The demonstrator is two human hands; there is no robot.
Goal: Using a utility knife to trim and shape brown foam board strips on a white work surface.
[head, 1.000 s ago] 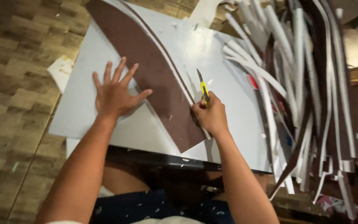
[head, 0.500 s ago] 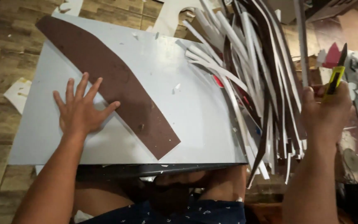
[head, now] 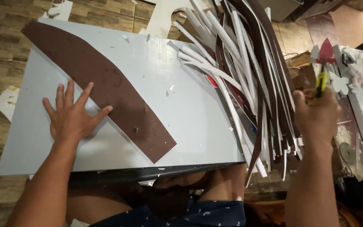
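At the left centre of the frame, your left hand [head: 73, 113] lies flat and released, fingers spread, palm down on the white board [head: 181, 105], with the thumb and finger ends reaching onto the curved brown strip [head: 106, 88]. That strip runs diagonally from the upper left to the lower centre of the board. Your left forearm rises from the lower left. At the right, your right hand [head: 316, 115] is raised off the board, clenched around a yellow utility knife [head: 321, 83], tip pointing up. Between your hands, a heap of white and brown offcut strips [head: 248, 71] covers the board's right edge.
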